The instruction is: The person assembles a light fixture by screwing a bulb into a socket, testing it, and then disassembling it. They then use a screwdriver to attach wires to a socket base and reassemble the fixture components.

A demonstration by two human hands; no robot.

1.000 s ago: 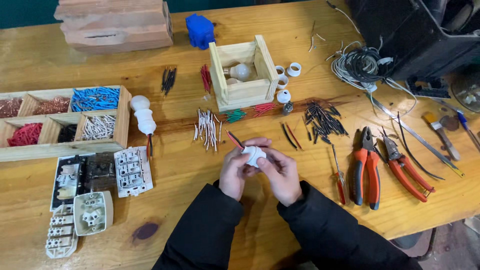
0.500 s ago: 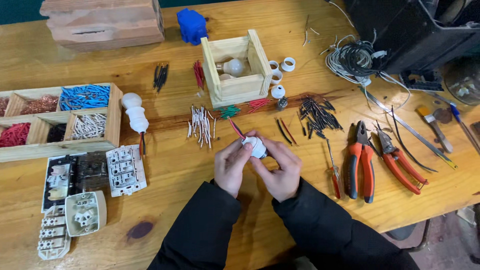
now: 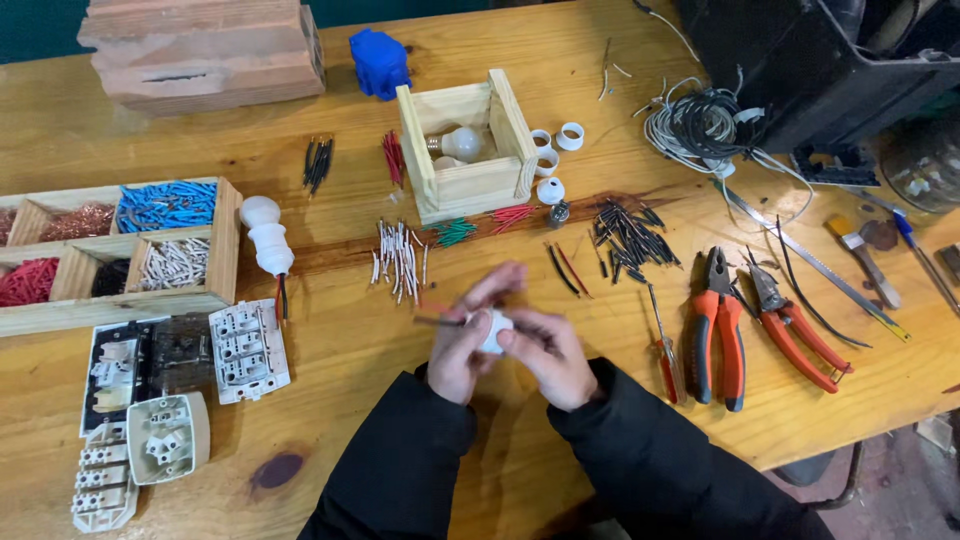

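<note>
White socket [image 3: 494, 331] between both hands' fingers [image 3: 520, 340]

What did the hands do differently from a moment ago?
Little changed. The left hand and right hand still hold the white part between them; the short wire now points left instead of up-left. The pliers and box stayed put.

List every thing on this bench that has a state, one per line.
Left hand: gripping the white fitting, short wire at its fingers.
Right hand: gripping the white fitting.
Small wooden box: open, bulb inside.
Orange pliers: lying shut.
Compartment tray: filled with wire pieces.
</note>
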